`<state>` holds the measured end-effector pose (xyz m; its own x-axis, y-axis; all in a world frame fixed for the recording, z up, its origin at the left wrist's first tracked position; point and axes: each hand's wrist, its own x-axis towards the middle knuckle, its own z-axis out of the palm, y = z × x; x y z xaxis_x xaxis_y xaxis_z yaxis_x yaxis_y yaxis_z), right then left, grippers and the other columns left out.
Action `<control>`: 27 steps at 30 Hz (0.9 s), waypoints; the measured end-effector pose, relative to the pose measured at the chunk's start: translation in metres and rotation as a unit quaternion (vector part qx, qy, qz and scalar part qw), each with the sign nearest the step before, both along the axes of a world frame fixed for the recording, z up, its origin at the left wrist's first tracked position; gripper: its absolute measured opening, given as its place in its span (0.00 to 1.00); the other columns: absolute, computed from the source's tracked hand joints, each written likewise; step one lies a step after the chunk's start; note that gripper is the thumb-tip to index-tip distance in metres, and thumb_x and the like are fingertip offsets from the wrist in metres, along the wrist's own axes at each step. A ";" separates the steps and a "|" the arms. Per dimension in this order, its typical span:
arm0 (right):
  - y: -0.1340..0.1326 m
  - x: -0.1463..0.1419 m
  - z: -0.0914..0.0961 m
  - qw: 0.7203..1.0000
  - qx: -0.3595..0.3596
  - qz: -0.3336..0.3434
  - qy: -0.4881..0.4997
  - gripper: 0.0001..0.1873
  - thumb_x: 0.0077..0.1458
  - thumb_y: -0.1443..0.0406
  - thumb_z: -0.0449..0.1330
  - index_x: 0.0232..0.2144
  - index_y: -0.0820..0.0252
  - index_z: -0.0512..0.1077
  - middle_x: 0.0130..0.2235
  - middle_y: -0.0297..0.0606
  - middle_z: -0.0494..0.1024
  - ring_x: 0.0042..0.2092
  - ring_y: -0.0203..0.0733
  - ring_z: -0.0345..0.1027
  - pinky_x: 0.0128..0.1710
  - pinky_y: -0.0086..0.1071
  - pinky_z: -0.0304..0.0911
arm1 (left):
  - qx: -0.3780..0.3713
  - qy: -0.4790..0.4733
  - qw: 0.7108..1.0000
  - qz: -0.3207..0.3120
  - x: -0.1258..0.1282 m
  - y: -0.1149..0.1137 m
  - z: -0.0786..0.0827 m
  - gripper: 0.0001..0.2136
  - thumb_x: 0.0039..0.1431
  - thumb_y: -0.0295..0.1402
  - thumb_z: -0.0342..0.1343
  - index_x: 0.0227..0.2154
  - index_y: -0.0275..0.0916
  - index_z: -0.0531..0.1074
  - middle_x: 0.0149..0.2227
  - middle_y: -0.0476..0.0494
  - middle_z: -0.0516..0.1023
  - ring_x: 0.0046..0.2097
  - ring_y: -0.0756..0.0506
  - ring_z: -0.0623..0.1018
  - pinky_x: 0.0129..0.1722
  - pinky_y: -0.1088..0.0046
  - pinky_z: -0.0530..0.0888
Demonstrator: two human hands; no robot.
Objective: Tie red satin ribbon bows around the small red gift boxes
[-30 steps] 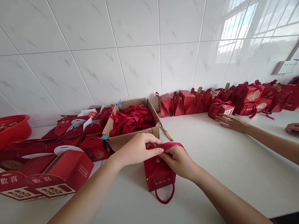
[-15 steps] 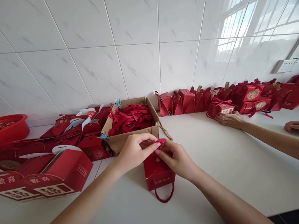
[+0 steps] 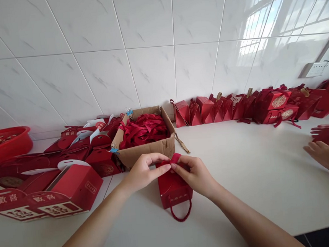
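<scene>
A small red gift box with a red cord handle lies on the white counter in front of me. My left hand and my right hand meet over its far end. Both pinch a red ribbon between thumb and fingers, right at the box's top. A cardboard box full of red ribbons sits just behind my hands.
Flat and half-folded red boxes are piled at the left, beside a red basin. A row of finished red boxes lines the tiled wall. Another person's hands hold a red box at the right edge.
My fingers have drawn the ribbon into a tighter pinch above the box. The other person's hands left the row of boxes and pulled back to the right edge with a red box.
</scene>
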<state>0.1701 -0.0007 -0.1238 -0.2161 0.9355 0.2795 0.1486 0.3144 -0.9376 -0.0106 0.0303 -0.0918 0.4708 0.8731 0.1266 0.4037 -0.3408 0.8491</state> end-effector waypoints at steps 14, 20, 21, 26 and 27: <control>0.004 -0.001 -0.001 1.000 0.024 0.010 -0.002 0.06 0.58 0.62 0.55 0.31 0.59 0.67 0.28 0.33 0.75 0.29 0.35 0.67 0.29 0.28 0.60 | 0.030 -0.074 0.996 0.029 0.005 -0.010 -0.018 0.05 0.53 0.32 0.59 0.31 0.37 0.72 0.34 0.45 0.78 0.39 0.46 0.77 0.41 0.71 0.73; 0.005 -0.004 -0.008 0.999 0.020 -0.041 0.004 0.10 0.56 0.60 0.57 0.30 0.56 0.59 0.25 0.32 0.75 0.24 0.34 0.62 0.24 0.28 0.56 | 0.025 -0.091 0.995 0.034 0.010 -0.010 -0.020 0.05 0.54 0.33 0.58 0.30 0.36 0.72 0.35 0.44 0.79 0.39 0.46 0.77 0.42 0.71 0.72; 0.004 -0.005 -0.009 0.999 0.016 -0.048 0.012 0.12 0.55 0.59 0.58 0.29 0.56 0.57 0.24 0.31 0.74 0.23 0.33 0.60 0.23 0.27 0.54 | 0.024 -0.093 0.995 0.037 0.010 -0.010 -0.021 0.05 0.53 0.33 0.59 0.29 0.36 0.72 0.35 0.43 0.79 0.40 0.46 0.77 0.42 0.71 0.72; 0.002 -0.007 -0.010 0.997 0.016 -0.075 0.026 0.16 0.53 0.58 0.59 0.26 0.56 0.55 0.23 0.29 0.69 0.22 0.32 0.56 0.22 0.27 0.51 | 0.032 -0.092 0.993 0.066 0.010 -0.010 -0.023 0.08 0.52 0.36 0.60 0.27 0.36 0.72 0.37 0.41 0.79 0.42 0.44 0.77 0.43 0.68 0.72; 0.002 -0.007 -0.009 0.997 0.022 -0.076 0.021 0.16 0.54 0.58 0.59 0.25 0.56 0.55 0.23 0.28 0.68 0.22 0.32 0.55 0.22 0.27 0.51 | 0.031 -0.093 0.993 0.068 0.010 -0.010 -0.023 0.08 0.52 0.36 0.60 0.26 0.36 0.72 0.37 0.41 0.79 0.42 0.43 0.77 0.43 0.67 0.72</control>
<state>0.1629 0.0013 -0.1331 -0.0602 0.9433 0.3264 0.1586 0.3318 -0.9299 -0.0004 0.0206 -0.1147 0.3119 0.9151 0.2556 0.2885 -0.3476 0.8922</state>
